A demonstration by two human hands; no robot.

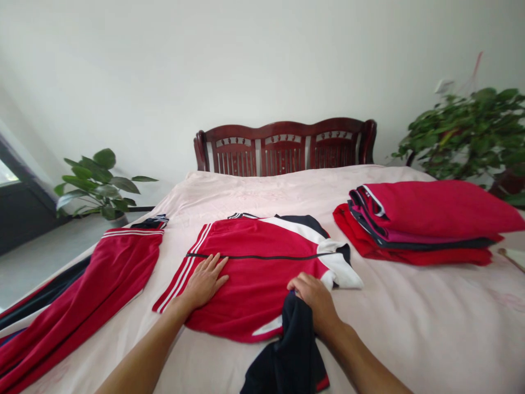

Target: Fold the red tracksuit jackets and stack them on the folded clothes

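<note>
A red zip-up jacket with white and black shoulder parts lies spread in front of me, its zipper closed and its collar to the right. My left hand rests flat on the jacket near the white-striped hem, fingers stretched out. Near the lower shoulder, my right hand has its fingers closed on the dark jacket sleeve, which is raised there and hangs toward me over the bed. The far sleeve is mostly hidden behind the jacket body.
A stack of folded red and dark clothes lies to the right. Red trousers and other garments lie at the left edge of the pink bedsheet. Beyond stands a wooden headboard, with potted plants on either side.
</note>
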